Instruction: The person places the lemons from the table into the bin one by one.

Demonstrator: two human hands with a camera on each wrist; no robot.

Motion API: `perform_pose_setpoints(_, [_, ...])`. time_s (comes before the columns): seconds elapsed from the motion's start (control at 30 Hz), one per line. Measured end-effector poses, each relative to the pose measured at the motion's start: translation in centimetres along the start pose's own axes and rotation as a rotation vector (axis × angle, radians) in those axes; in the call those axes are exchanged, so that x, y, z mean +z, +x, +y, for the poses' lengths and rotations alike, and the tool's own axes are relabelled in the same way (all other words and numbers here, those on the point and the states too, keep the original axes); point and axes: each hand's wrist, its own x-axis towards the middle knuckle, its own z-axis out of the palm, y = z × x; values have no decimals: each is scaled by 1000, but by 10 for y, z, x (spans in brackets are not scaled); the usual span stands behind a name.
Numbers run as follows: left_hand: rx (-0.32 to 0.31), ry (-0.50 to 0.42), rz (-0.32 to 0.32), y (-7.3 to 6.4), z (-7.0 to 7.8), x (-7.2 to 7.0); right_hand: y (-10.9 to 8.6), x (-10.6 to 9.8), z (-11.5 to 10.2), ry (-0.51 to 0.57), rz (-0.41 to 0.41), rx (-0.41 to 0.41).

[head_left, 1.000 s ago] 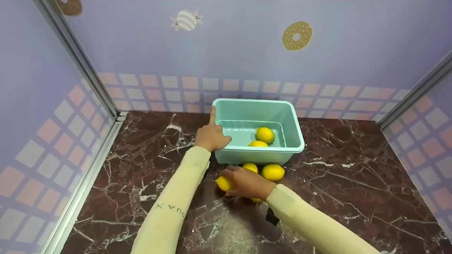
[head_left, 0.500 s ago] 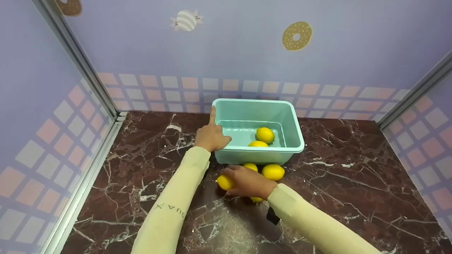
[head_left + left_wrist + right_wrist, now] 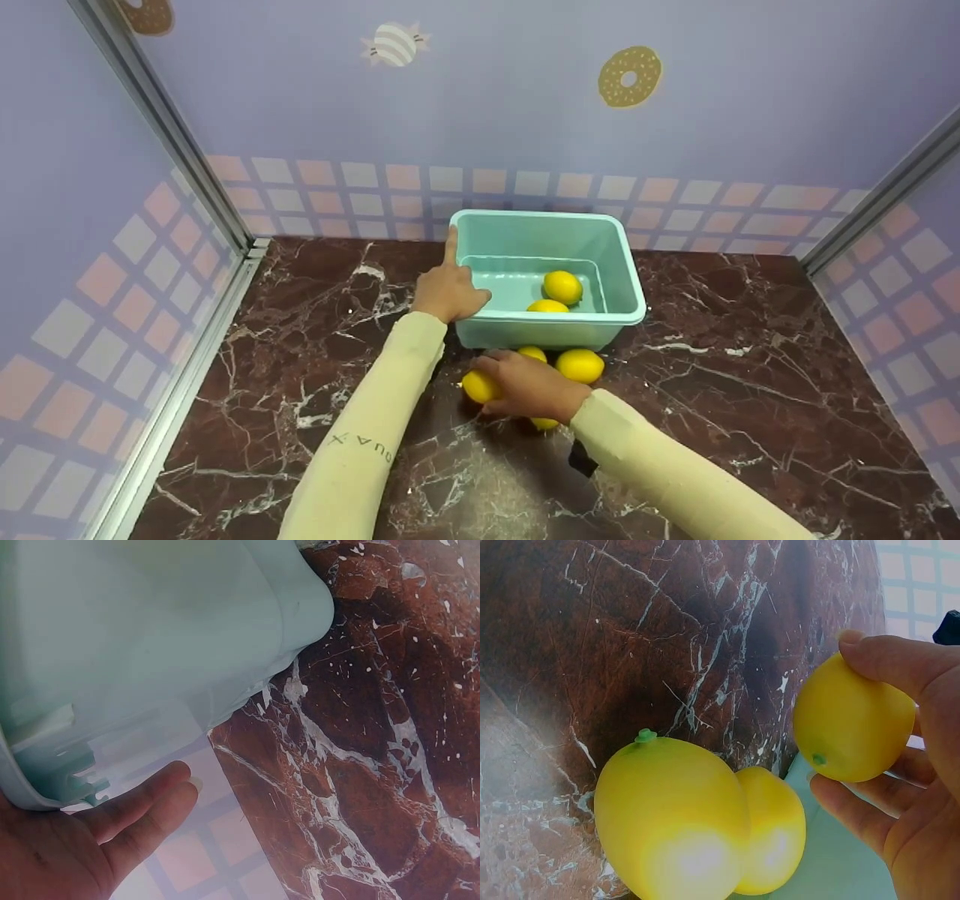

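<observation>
My right hand (image 3: 529, 386) pinches a yellow lemon (image 3: 480, 386) between thumb and fingers, in front of the tub. In the right wrist view the lemon (image 3: 855, 724) has a small green tip. Close beside this hand lie a lemon (image 3: 531, 354) at the tub's front wall, another lemon (image 3: 580, 367) to its right, and a lemon (image 3: 544, 424) mostly hidden under the wrist. My left hand (image 3: 450, 292) rests at the left side of the pale green tub (image 3: 555, 330), index finger straight along the rim. Its fingers (image 3: 154, 814) lie extended by the tub's outside in the left wrist view.
Two lemons are in the tub, one lemon (image 3: 562, 287) fully seen and a lemon (image 3: 547, 306) partly behind the front rim. Dark red marbled tabletop (image 3: 300, 337) surrounds the tub. A patterned back wall (image 3: 510, 112) stands close behind, with side panels left and right.
My right hand and the lemon in it have shifted very slightly to the right. The left hand, the tub and the other lemons stay where they were.
</observation>
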Motion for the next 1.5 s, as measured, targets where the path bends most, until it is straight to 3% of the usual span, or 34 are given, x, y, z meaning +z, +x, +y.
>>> perform_pose_setpoints(0.57, [5,-2,-6,1,-1,1,-4,-5,3,-67,22,7])
perform_pose_setpoints(1.5, [-2,16,-16,2,-1,2,-10,-18,5,-24,48,-47])
